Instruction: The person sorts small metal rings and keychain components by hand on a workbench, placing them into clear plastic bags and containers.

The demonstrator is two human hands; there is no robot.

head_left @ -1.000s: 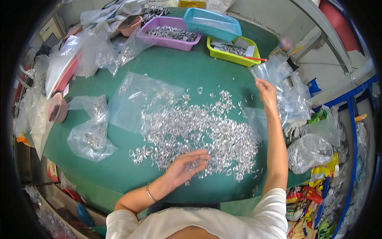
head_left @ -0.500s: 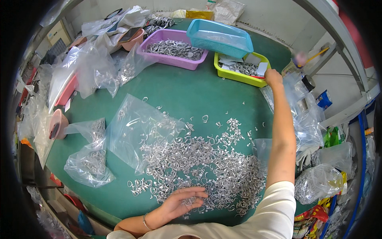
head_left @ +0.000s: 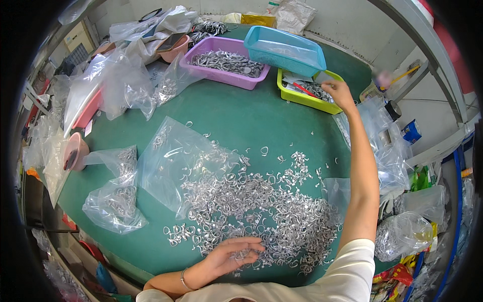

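Note:
Small silver ring-like metal pieces (head_left: pixel 302 221) lie in a broad loose heap on the green tabletop in front of me. At the heap's near edge rests my left hand (head_left: pixel 232 255), fingers stretched and thumb apart, with a few pieces showing between them. My right hand (head_left: pixel 340 95) reaches far forward over the right end of a yellow-green basket (head_left: pixel 309 99), its fingers curled together; whatever they pinch is too small to make out. Inside that basket are metal pieces, white slips and a red stick-like thing (head_left: pixel 305 90), which lies left of my fingers.
A purple basket (head_left: pixel 221 79) of metal pieces and a blue basket (head_left: pixel 287 60) stand at the back. Clear plastic bags (head_left: pixel 163 161) lie left of the heap, some holding pieces. More bags (head_left: pixel 402 234) crowd the right edge, beside a metal frame post (head_left: pixel 443 75).
My right hand has shifted slightly left and inward over the yellow-green basket. The red thing, earlier beside my fingers at the rim, now lies farther left among the pieces. My left hand stays put.

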